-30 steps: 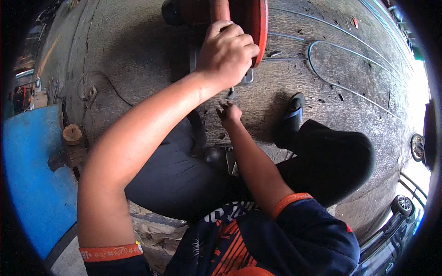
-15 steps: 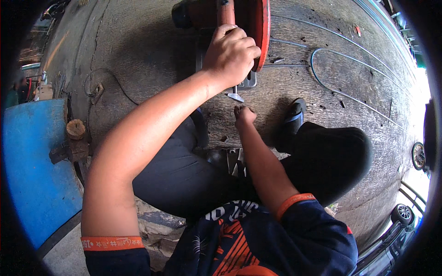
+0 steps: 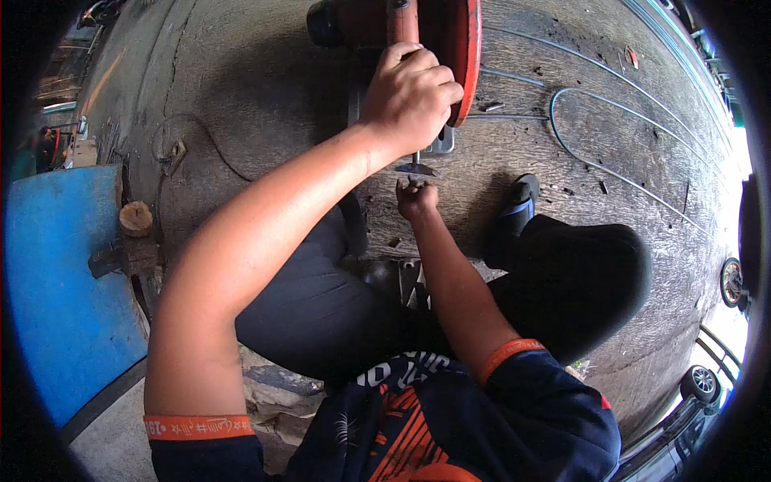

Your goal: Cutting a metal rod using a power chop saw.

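A red cut-off saw (image 3: 472,64) stands on the floor at the top of the view, partly beyond the edge. My left hand (image 3: 411,92) is wrapped round its red handle (image 3: 403,28), with the knuckles up. Below the saw's base, a metal T-handle (image 3: 418,169) sticks out toward me on a short rod. Just on the near side of it is my right hand (image 3: 418,201), fingers half curled and apart. A small gap seems to separate the fingertips from the T-handle.
Bent metal rods (image 3: 610,100) lie on the floor to the right. At left are a blue panel (image 3: 64,273), a round wooden piece (image 3: 136,218) and a dark cable (image 3: 213,149). My shoe (image 3: 520,201) rests right of my right hand. Dark scraps lie about.
The T-handle has turned from a slant to nearly level. My right hand has shifted slightly left and its fingers have turned upward. My left hand keeps its grip.
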`<action>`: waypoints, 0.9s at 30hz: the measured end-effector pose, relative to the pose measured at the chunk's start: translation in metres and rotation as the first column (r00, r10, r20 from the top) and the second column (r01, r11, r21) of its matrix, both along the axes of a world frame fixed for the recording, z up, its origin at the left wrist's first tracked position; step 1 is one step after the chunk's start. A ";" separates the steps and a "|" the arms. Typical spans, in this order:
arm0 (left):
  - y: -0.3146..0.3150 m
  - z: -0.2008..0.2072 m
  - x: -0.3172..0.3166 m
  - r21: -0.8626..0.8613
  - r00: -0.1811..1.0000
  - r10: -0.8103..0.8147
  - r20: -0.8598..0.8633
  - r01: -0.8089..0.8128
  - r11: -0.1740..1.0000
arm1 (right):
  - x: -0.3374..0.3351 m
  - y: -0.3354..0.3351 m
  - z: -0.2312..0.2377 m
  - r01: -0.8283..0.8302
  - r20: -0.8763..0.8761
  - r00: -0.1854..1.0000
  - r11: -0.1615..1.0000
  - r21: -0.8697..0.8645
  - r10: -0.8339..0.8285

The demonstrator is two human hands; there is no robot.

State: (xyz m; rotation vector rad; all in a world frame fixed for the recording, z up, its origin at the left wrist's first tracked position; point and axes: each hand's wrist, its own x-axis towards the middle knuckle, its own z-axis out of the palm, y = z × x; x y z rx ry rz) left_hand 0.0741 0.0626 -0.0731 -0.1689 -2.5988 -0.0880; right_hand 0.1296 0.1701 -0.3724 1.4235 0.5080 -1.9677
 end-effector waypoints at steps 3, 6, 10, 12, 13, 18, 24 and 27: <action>0.001 -0.001 0.000 -0.014 1.000 0.007 0.018 -0.007 1.000 | 0.008 -0.002 0.008 -0.114 -0.037 0.992 0.991 0.073 0.117; -0.003 0.000 0.007 -0.025 0.999 0.030 0.031 -0.029 0.999 | 0.023 -0.006 0.058 -0.178 -0.322 0.753 0.648 0.741 0.575; -0.002 0.001 0.003 -0.027 0.999 0.025 0.022 -0.025 0.999 | 0.016 0.004 0.067 0.265 -0.239 0.275 0.165 0.950 0.931; -0.001 0.002 0.004 -0.034 1.000 0.025 0.019 -0.024 0.999 | 0.015 0.006 0.074 0.313 0.081 0.094 -0.107 0.944 0.992; 0.000 0.002 0.005 -0.035 0.999 0.031 0.021 -0.031 0.999 | 0.014 0.007 0.073 0.312 0.077 0.092 -0.102 0.945 0.993; -0.001 0.001 0.005 -0.019 0.999 0.031 0.038 -0.030 0.999 | 0.014 0.010 0.051 0.456 0.030 -0.041 -0.008 0.890 0.999; 0.002 0.000 0.000 -0.018 0.999 0.022 0.024 -0.021 1.000 | -0.001 -0.007 0.018 -0.014 -0.168 0.985 0.990 0.139 0.037; -0.001 -0.002 0.002 -0.013 1.000 0.024 0.013 -0.023 1.000 | 0.001 -0.010 0.030 -0.153 -0.148 0.965 0.923 0.352 0.216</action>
